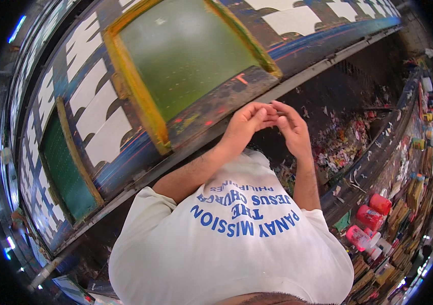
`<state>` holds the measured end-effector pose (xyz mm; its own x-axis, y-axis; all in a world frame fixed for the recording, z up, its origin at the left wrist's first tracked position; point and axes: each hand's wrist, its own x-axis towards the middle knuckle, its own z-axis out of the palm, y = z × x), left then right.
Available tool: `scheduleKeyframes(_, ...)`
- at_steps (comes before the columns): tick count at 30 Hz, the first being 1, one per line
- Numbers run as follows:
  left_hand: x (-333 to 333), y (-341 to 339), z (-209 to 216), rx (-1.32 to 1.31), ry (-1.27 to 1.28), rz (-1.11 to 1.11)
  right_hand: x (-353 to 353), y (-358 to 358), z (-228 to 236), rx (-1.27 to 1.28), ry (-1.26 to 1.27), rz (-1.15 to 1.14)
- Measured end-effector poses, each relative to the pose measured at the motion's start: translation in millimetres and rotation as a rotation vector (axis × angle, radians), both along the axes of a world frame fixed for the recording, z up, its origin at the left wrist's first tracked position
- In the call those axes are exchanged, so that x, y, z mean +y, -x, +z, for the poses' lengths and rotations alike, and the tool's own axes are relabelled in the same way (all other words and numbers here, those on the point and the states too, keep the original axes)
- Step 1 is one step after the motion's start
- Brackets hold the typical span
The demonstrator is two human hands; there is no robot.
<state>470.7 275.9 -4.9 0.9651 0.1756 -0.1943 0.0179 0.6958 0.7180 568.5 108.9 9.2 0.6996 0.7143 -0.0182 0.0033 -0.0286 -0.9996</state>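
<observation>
My left hand (247,124) and my right hand (293,128) meet in front of my chest, near the edge of a long table. The fingers of both are curled, and their tips come together. Anything pinched between them is hidden or too small to make out. Just beyond my left hand lies a screen printing frame (188,61) with green mesh and a yellow-stained wooden border. Its near end is a dark bar with red and yellow paint spots.
White cut pieces (107,133) lie in rows along the table. A second green-mesh frame (60,157) rests farther left. Below and to the right is a heap of coloured scraps (346,145). Red-pink containers (371,217) stand among stacked wooden pieces (404,223) at the right.
</observation>
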Motion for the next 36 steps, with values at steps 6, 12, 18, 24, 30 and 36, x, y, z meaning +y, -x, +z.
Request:
scheduleKeyframes(6, -41.0, -55.0, -6.2, 0.023, 0.092, -0.085, -34.2, -31.9, -7.1, 0.029, 0.112, -0.313)
scheduleKeyframes(12, -73.7, -84.2, -6.0, 0.022, -0.093, -0.012, -76.6, -61.6, -19.3, 0.035, 0.277, -0.480)
scheduleKeyframes(18, -67.0, -107.1, -7.4, 0.088, 0.028, -0.047, -116.2, -91.6, -19.4, -0.053, 0.178, -0.534)
scheduleKeyframes(24, -89.3, -125.1, -8.8, 0.052, 0.029, -0.193, -115.4, -91.2, -12.1, 0.033, -0.011, -0.451)
scheduleKeyframes(30, -97.0, -137.0, -2.4, 0.062, -0.157, -0.290, -120.5, -94.2, -0.8, -0.019, 0.159, -0.436)
scheduleKeyframes(36, -96.3, -148.0, 2.8, 0.054, -0.270, -0.286, -129.6, -100.9, -0.4, -0.321, 0.360, -0.465)
